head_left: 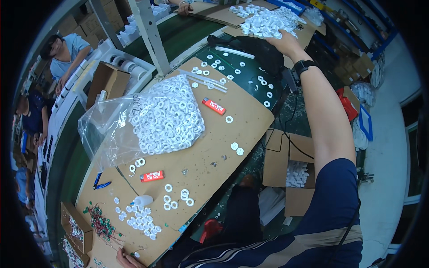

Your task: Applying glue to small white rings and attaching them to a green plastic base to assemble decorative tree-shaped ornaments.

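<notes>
My right arm stretches to the far side, where my right hand (286,43) reaches into the near edge of a heap of small white plastic parts (268,21). Its thumb and fingers look apart. At the lower edge my left hand (127,259) is partly cut off, its fingers curled; what they hold is too small to make out. Beside it lies a white disc (136,254) with thin wires close by. Just beyond is a tangle of small green parts with red wires (103,225). White round caps (143,219) are scattered right of that, near a small squeeze bottle (143,200).
A clear bag of white rings (167,118) lies mid-board. Two red lighters (213,106) (152,176), blue cutters (102,183) and loose rings (167,198) lie around it. Small cardboard boxes (85,232) stand lower left. An open carton (292,149) sits at right. Other people (69,53) work at left.
</notes>
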{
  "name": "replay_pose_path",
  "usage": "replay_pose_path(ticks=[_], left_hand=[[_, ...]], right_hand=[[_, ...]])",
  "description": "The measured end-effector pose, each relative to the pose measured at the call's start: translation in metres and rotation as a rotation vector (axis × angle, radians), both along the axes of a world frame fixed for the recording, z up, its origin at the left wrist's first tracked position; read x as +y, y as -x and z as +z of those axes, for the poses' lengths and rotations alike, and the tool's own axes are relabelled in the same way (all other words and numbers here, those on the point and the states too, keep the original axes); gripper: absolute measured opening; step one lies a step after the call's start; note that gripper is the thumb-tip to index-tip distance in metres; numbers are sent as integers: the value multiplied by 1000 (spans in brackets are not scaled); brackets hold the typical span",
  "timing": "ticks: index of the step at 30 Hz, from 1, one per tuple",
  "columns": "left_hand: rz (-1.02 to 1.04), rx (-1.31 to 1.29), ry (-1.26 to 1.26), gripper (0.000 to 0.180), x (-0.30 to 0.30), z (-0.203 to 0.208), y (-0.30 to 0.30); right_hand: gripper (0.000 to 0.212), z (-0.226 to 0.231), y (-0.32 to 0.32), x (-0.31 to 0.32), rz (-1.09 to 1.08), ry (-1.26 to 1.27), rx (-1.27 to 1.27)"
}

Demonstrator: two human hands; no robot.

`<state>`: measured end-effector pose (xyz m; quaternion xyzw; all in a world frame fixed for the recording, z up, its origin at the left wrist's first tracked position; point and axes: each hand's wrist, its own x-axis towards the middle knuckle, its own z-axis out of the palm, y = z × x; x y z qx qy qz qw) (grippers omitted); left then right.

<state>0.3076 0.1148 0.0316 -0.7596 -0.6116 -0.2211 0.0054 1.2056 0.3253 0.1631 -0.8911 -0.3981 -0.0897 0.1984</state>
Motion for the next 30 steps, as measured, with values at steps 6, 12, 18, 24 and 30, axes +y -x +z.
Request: replay_pose_path(ticks=[6,12,18,24,30], left_hand=[[-27,64,5,32,37,-10,-25],[-56,112,36,37,76,-15,-64],[-30,15,60,33,97,-16,-68],[-47,43,92,35,92,-3,-106],[47,164,262,39,92,43,-124]], right_hand=[[79,-48,-51,55,-26,72,-115],[65,-60,-140,151,3,11,-256],[62,-77,-201,169,-49,-72,-99],[59,-50,-229,146,20,-205,48],[54,-30,-231,80,-10,-419,500]])
